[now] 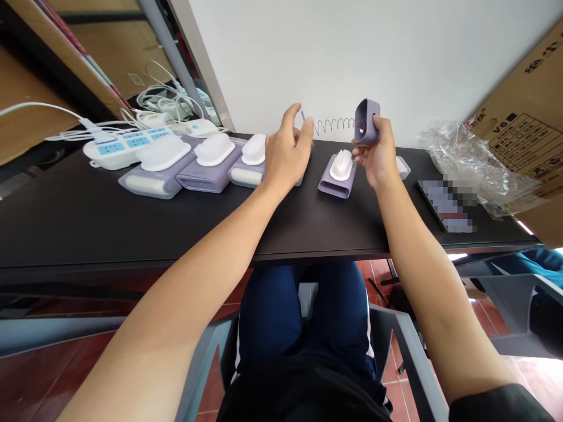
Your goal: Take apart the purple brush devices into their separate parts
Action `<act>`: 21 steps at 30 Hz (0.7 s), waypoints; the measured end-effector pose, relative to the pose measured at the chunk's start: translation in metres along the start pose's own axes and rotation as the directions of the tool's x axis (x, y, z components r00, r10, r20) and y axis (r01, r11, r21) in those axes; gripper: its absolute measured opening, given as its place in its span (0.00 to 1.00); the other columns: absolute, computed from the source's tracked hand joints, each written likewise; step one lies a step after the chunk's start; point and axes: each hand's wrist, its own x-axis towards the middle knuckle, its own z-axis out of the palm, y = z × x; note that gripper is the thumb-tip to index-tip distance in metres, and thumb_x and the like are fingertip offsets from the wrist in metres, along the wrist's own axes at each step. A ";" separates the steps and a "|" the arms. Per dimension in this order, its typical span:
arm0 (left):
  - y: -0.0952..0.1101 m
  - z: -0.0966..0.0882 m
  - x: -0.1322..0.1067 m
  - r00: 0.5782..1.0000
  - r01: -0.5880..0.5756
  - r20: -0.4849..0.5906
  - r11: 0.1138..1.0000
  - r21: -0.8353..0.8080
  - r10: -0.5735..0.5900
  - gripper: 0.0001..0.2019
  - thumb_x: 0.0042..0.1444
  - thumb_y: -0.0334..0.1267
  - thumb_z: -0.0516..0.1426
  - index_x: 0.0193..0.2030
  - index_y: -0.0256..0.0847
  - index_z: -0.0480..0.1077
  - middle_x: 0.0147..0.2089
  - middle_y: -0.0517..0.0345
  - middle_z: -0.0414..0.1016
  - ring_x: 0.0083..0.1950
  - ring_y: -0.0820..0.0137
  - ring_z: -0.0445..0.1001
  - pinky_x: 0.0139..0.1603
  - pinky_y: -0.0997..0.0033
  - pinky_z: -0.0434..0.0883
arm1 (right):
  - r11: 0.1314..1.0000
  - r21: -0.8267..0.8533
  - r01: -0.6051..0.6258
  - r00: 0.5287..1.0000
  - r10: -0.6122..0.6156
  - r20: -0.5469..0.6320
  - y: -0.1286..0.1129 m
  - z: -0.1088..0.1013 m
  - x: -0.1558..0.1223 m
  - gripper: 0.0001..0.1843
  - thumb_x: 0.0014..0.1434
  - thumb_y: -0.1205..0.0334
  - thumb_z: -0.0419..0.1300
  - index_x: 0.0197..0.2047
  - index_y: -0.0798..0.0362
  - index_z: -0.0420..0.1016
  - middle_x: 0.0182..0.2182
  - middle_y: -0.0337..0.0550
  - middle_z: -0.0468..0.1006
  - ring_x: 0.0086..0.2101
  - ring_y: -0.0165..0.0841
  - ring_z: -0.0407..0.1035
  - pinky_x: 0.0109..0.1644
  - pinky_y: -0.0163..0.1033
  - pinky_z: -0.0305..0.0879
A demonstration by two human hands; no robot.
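My right hand (379, 153) is closed around a small purple hollow casing (367, 121), held up above the black table (88, 217). A thin coiled cable (336, 124) stretches from the casing leftward to my left hand (288, 153), which pinches the cable's end between thumb and fingertips. Below my right hand, a purple device with a white ribbed top (338, 171) lies on the table. Three similar purple-and-white devices (206, 164) lie in a row left of my left hand.
A white power strip (118, 146) with chargers and tangled white cables (162, 102) sits at the far left. A crumpled clear plastic bag (475, 161), a dark flat slab (446, 202) and a cardboard box (528, 129) are at right. White wall behind.
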 end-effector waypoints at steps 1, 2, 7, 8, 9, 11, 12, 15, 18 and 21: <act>0.000 0.000 0.001 1.000 0.003 -0.008 0.999 -0.032 -0.003 0.23 0.76 0.48 0.52 0.72 0.43 0.69 0.37 0.58 0.81 0.46 0.62 0.81 0.55 0.63 0.69 | 1.000 -0.002 0.008 1.000 -0.008 0.030 0.000 0.001 0.000 0.30 0.59 0.25 0.62 0.39 0.46 0.72 0.29 0.39 0.80 0.28 0.32 0.72 0.29 0.40 0.67; -0.001 0.000 0.002 1.000 0.013 -0.017 0.998 -0.069 -0.014 0.21 0.76 0.47 0.52 0.70 0.45 0.70 0.35 0.59 0.79 0.44 0.64 0.80 0.53 0.65 0.69 | 1.000 -0.001 0.013 0.998 -0.013 0.053 0.000 0.001 -0.001 0.31 0.59 0.24 0.62 0.39 0.46 0.72 0.29 0.39 0.80 0.28 0.32 0.72 0.30 0.40 0.67; -0.002 -0.004 0.012 0.995 0.068 -0.056 0.962 -0.263 -0.085 0.14 0.76 0.43 0.52 0.62 0.45 0.71 0.31 0.62 0.72 0.40 0.67 0.76 0.47 0.66 0.69 | 0.999 -0.023 0.027 0.989 -0.024 0.145 -0.003 0.005 -0.007 0.30 0.56 0.24 0.64 0.40 0.44 0.73 0.31 0.37 0.82 0.30 0.32 0.73 0.28 0.39 0.65; -0.002 -0.005 0.014 0.993 0.090 -0.053 0.954 -0.287 -0.109 0.12 0.76 0.44 0.52 0.60 0.45 0.71 0.31 0.61 0.71 0.39 0.67 0.75 0.46 0.65 0.69 | 0.999 -0.024 0.036 0.985 -0.032 0.168 -0.004 0.005 -0.009 0.28 0.57 0.27 0.66 0.41 0.43 0.73 0.33 0.36 0.83 0.30 0.32 0.74 0.28 0.39 0.65; -0.001 -0.007 0.016 0.989 0.124 -0.043 0.946 -0.300 -0.143 0.11 0.76 0.44 0.52 0.58 0.47 0.71 0.31 0.61 0.71 0.39 0.67 0.74 0.44 0.65 0.68 | 0.999 -0.023 0.048 0.980 -0.043 0.192 -0.006 0.005 -0.010 0.26 0.57 0.30 0.68 0.43 0.42 0.74 0.36 0.35 0.84 0.31 0.31 0.75 0.28 0.38 0.65; -0.001 -0.012 0.020 0.975 0.209 -0.008 0.927 -0.312 -0.223 0.09 0.75 0.44 0.52 0.53 0.50 0.71 0.32 0.60 0.72 0.39 0.67 0.73 0.42 0.64 0.68 | 0.996 -0.026 0.080 0.968 -0.071 0.239 -0.008 0.004 -0.013 0.24 0.58 0.35 0.70 0.50 0.39 0.76 0.41 0.33 0.85 0.34 0.31 0.76 0.30 0.38 0.67; 0.000 -0.014 0.021 0.966 0.246 0.009 0.915 -0.320 -0.257 0.08 0.73 0.43 0.52 0.50 0.50 0.71 0.33 0.60 0.72 0.40 0.66 0.73 0.42 0.64 0.67 | 0.995 -0.035 0.096 0.961 -0.084 0.262 -0.010 0.003 -0.014 0.24 0.58 0.37 0.70 0.54 0.36 0.75 0.43 0.32 0.85 0.36 0.32 0.77 0.31 0.38 0.68; -0.001 -0.020 0.024 0.956 0.283 0.045 0.879 -0.384 -0.288 0.05 0.68 0.42 0.54 0.40 0.50 0.70 0.33 0.59 0.73 0.41 0.65 0.74 0.41 0.63 0.66 | 0.986 -0.091 0.141 0.947 -0.108 0.301 -0.011 -0.001 -0.013 0.32 0.57 0.40 0.72 0.62 0.32 0.72 0.49 0.33 0.84 0.46 0.37 0.79 0.35 0.39 0.73; -0.003 -0.024 0.026 0.956 0.280 0.044 0.855 -0.436 -0.291 0.04 0.62 0.43 0.56 0.36 0.50 0.70 0.30 0.59 0.72 0.39 0.64 0.74 0.39 0.61 0.65 | 0.958 -0.184 0.218 0.939 -0.155 0.308 -0.009 -0.004 -0.009 0.37 0.57 0.40 0.71 0.67 0.31 0.67 0.53 0.36 0.82 0.54 0.43 0.78 0.40 0.42 0.78; -0.006 -0.026 0.028 0.948 0.306 0.057 0.851 -0.426 -0.313 0.05 0.57 0.46 0.58 0.35 0.51 0.71 0.26 0.60 0.71 0.39 0.62 0.74 0.37 0.60 0.64 | 0.913 -0.262 0.313 0.914 -0.214 0.346 -0.005 -0.006 -0.004 0.36 0.61 0.39 0.68 0.68 0.32 0.64 0.54 0.38 0.80 0.58 0.45 0.76 0.48 0.47 0.81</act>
